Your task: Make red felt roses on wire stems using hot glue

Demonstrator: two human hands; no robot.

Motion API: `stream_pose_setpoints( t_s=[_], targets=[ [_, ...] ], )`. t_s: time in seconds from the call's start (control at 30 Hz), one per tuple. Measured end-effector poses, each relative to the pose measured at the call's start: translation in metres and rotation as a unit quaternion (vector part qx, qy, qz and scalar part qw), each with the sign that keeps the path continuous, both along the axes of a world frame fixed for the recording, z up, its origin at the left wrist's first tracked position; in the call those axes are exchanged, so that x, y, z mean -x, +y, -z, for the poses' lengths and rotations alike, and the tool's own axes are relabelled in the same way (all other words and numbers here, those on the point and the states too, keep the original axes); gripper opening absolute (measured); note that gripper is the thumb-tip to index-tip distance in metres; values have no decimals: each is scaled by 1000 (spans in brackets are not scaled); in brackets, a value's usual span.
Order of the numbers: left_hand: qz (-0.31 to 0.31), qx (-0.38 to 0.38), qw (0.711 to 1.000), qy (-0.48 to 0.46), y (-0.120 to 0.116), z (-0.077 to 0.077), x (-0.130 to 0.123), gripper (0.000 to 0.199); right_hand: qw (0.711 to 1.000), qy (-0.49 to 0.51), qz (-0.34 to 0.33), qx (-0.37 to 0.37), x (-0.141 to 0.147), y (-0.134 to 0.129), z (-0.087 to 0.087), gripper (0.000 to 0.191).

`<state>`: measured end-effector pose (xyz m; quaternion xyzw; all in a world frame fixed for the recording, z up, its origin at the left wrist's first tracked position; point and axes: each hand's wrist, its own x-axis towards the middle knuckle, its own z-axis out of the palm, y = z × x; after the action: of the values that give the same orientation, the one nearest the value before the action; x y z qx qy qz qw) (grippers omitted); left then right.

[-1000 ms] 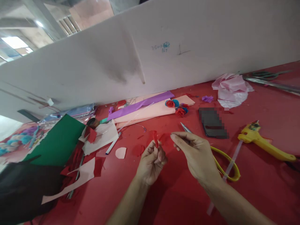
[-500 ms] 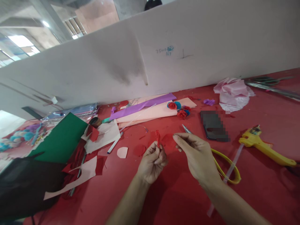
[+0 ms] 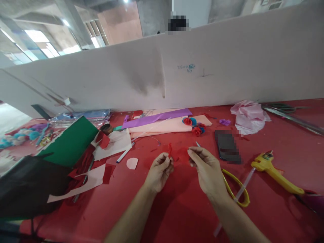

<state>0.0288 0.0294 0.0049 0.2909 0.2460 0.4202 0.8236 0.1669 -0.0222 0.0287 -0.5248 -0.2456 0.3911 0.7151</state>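
Note:
Between the thumb and fingers of my left hand [image 3: 159,172] is a twisted strip of red paper [image 3: 170,148], standing upright. My right hand [image 3: 207,168], a short way to the right, pinches the edge of a thin red paper petal [image 3: 184,156]. The petal blends into the red table, so its outline is hard to make out. Under my right hand lie scissors with yellow handles [image 3: 247,203]; only their blade tip shows beyond my fingers. A cut pale pink paper piece [image 3: 132,163] lies left of my left hand.
A yellow glue gun [image 3: 278,175] with a clear glue stick [image 3: 248,182] lies right, near a dark phone [image 3: 227,148]. Red and blue paper flowers [image 3: 196,131] rest by pale pink paper [image 3: 162,127]. Left are a green sheet [image 3: 68,145] and paper scraps. A white partition [image 3: 113,77] stands behind.
The view has tilted up and levelled, so the partition and table sit differently in frame. Both hands keep their pinches, with the petal still beside the twisted strip.

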Motion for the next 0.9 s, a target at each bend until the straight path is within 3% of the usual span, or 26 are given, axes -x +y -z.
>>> stream_pose_setpoints(
  t_s=[0.13, 0.27, 0.53, 0.73, 0.9],
  targets=[
    [-58, -27, 998, 13, 8, -6, -1, 18, 998, -58, -26, 7, -5, 0, 3, 15],
    [-82, 9, 997, -2, 17, -14, -7, 23, 993, -106, -48, 15, -13, -1, 2, 15],
    [-36, -26, 999, -30, 9, -8, -9, 19, 986, -163, -23, 31, -14, -4, -10, 19],
    [11, -9, 999, -31, 1, -2, -11, 25, 980, -196, -28, 27, -3, -15, -17, 20],
    [18, -20, 1000, -14, 2, 1, -14, 25, 976, -216, -11, 22, -5, -15, -22, 17]
  ],
)
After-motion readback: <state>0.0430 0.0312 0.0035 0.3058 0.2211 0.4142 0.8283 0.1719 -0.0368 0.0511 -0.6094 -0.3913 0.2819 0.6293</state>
